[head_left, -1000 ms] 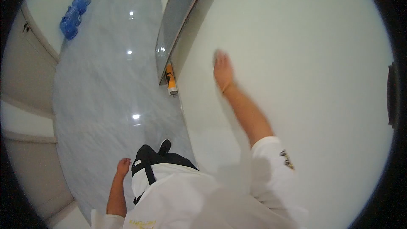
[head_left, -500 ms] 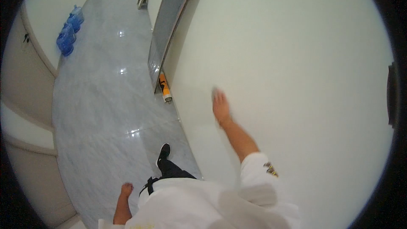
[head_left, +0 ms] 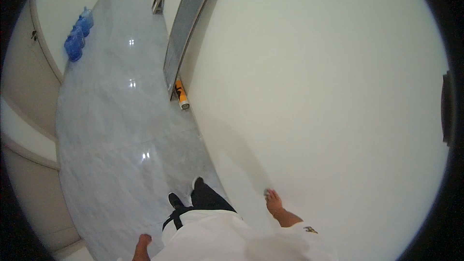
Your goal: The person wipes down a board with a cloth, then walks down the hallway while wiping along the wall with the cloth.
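Observation:
My right hand [head_left: 273, 200] is low against the white wall [head_left: 314, 106], its fingers pressed together round something small and greyish at their tips, too small to make out. Below and to the left, my left hand [head_left: 145, 239] hangs beside my body over the grey floor. Its fingers look curled in, and nothing shows in them.
A long grey panel [head_left: 186, 31] leans on the wall. At its lower end lies an orange and white tube [head_left: 181, 94]. Blue water bottles [head_left: 73, 48] stand in a row along the left wall, near a door [head_left: 29, 72]. Framed items [head_left: 159, 0] lean farther ahead.
My right hand has moved down along the wall, closer to my body. My left hand has sunk lower in view. Both shoes now show on the floor, where one showed before.

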